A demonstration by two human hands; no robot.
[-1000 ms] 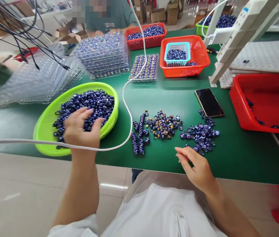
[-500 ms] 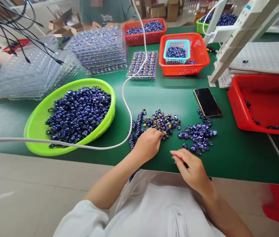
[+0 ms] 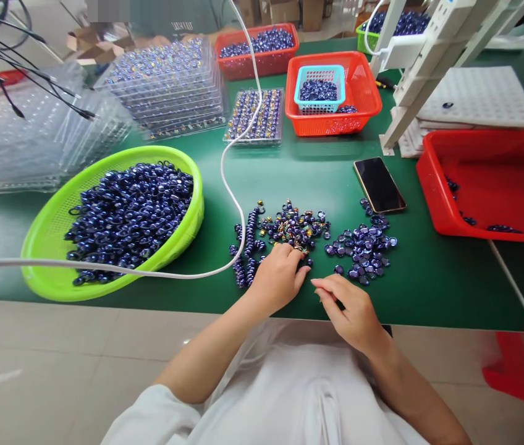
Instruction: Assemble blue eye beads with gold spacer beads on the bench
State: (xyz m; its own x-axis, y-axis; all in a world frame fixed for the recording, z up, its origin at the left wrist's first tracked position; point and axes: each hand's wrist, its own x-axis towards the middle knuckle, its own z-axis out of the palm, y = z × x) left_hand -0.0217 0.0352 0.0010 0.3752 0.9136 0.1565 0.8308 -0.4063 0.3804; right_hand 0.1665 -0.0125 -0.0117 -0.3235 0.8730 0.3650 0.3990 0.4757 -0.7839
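Observation:
My left hand [image 3: 283, 275] reaches to the near edge of a pile of small shiny dark-blue and gold ring-like pieces [image 3: 292, 225]. Its thumb stands apart from the fingers, and the fingertips touch the pieces. Beside it on the left, rows of dark-blue rings [image 3: 251, 235] lie stacked on edge, partly behind the hand. My right hand [image 3: 350, 309] hovers near the table's front edge with thumb and forefinger pinched together. Whatever is between those fingertips is too small to tell. Just beyond it lies a pile of flat dark-blue caps [image 3: 366, 247].
A green basket [image 3: 199, 191] full of dark-blue rings stands left, crossed by a white cable [image 3: 225, 179]. A phone [image 3: 379, 184] lies beyond the caps. Behind are a filled clear tray [image 3: 255, 117], stacked trays [image 3: 173, 86] and an orange basket [image 3: 333, 127]. A red bin [image 3: 489, 173] stands right.
The thumb of my left hand has opened away from its fingers at the pile. My right hand keeps its pinch. The whole view has shifted slightly.

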